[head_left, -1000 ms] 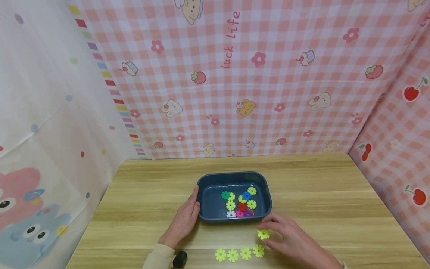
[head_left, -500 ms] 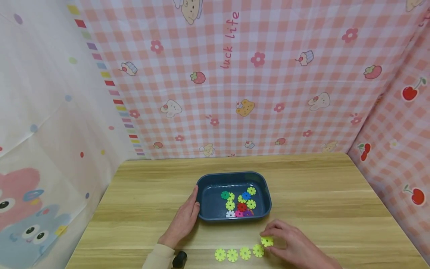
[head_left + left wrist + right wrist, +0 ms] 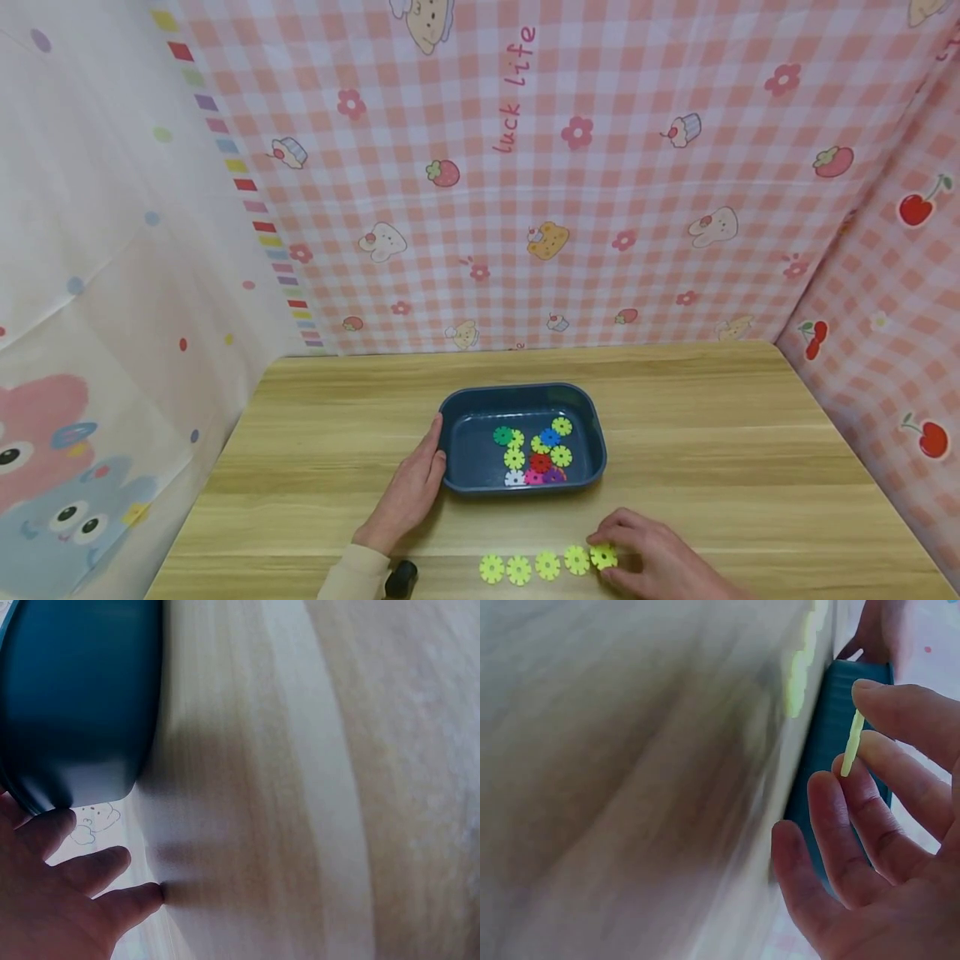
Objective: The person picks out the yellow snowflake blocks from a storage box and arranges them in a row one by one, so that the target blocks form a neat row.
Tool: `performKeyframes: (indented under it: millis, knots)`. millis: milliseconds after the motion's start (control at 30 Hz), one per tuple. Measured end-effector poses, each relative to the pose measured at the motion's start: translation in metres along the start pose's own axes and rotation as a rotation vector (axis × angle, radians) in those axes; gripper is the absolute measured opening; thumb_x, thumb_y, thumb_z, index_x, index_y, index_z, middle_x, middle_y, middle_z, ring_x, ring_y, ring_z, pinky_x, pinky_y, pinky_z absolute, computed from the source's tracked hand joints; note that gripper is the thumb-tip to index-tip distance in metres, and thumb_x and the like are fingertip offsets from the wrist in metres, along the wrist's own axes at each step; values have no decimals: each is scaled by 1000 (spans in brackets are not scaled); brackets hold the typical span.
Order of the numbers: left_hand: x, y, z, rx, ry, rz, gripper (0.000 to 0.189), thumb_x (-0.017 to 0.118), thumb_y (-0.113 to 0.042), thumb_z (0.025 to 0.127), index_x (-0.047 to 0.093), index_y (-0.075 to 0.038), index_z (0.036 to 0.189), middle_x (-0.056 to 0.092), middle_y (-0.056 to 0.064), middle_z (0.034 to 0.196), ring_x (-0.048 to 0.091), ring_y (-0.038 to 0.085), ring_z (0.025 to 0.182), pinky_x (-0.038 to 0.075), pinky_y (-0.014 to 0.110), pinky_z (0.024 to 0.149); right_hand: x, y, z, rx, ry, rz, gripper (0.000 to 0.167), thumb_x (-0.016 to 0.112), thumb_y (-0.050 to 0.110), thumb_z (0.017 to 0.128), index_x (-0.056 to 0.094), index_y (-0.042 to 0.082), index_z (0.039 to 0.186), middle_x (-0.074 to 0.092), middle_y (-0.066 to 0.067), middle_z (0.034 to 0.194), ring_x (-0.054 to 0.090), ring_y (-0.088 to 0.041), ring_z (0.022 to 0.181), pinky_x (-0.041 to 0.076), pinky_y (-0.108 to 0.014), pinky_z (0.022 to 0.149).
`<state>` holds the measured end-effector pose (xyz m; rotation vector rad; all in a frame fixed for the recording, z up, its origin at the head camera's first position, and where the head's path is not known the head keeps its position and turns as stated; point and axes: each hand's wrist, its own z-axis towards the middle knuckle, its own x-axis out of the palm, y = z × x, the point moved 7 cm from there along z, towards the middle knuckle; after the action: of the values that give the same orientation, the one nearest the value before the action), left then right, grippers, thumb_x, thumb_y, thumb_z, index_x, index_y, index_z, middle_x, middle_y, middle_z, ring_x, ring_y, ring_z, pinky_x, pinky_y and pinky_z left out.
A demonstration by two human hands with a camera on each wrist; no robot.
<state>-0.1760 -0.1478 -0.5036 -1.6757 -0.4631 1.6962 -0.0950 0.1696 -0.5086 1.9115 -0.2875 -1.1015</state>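
My right hand [image 3: 660, 560] pinches a yellow-green notched plastic disc [image 3: 603, 557] between thumb and fingers. The right wrist view shows this disc [image 3: 852, 742] edge-on at the fingertips. Just left of it in the head view, several like discs [image 3: 547, 566] lie in a row on the table. My left hand [image 3: 408, 492] rests against the left wall of a dark blue tray [image 3: 522, 489]. In the left wrist view its fingers are spread, some touching the tray wall [image 3: 82, 697]. Inside the tray lie several notched discs, among them a red one [image 3: 540, 462] and a green one [image 3: 503, 436].
The wooden table [image 3: 337, 417] runs back to a pink checked cloth [image 3: 630, 192]. A white patterned cloth [image 3: 150, 292] hangs on the left, and a cherry-print cloth [image 3: 892, 333] on the right. A black object [image 3: 402, 577] sits by the left wrist.
My right hand has moved down towards me with the yellow-green disc, bringing it to the right end of the row. The left hand and the tray have stayed put.
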Motion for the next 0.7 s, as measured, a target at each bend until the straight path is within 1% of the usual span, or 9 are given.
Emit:
performKeyframes:
  millis: [100, 233, 333, 500, 700]
  knots:
    - [0, 0, 0, 1, 1, -3, 56, 40, -17, 113, 23, -1, 164, 28, 15, 168, 31, 33, 152, 28, 52, 123, 2, -4, -1, 19, 8, 15, 27, 74, 31, 97, 75, 20, 122, 61, 13, 116, 56, -5, 94, 53, -20, 81]
    - [0, 0, 0, 9, -3, -5, 56, 41, -16, 112, 24, 0, 163, 28, 15, 168, 32, 33, 152, 29, 52, 122, 3, -8, -1, 17, 6, 5, 27, 75, 27, 96, 75, 17, 121, 62, 13, 113, 55, -4, 91, 53, -20, 78]
    - [0, 0, 1, 11, -5, -4, 56, 41, -15, 112, 24, 0, 163, 28, 15, 168, 32, 33, 152, 29, 51, 122, 3, -10, 0, 9, 7, 0, 27, 76, 26, 96, 74, 16, 121, 62, 13, 112, 55, -4, 90, 53, -20, 78]
    - [1, 0, 1, 0, 1, -4, 56, 41, -16, 112, 24, -1, 163, 28, 15, 168, 31, 33, 152, 28, 51, 122, 5, -13, 1, 23, 27, 11, 27, 76, 25, 96, 74, 17, 121, 61, 14, 111, 55, -5, 90, 53, -19, 78]
    - [1, 0, 0, -10, 5, -4, 56, 40, -17, 113, 23, -2, 164, 27, 14, 168, 31, 34, 153, 28, 52, 123, 6, -14, 3, 20, 30, -14, 27, 76, 25, 95, 74, 17, 121, 61, 15, 110, 54, -4, 90, 53, -20, 79]
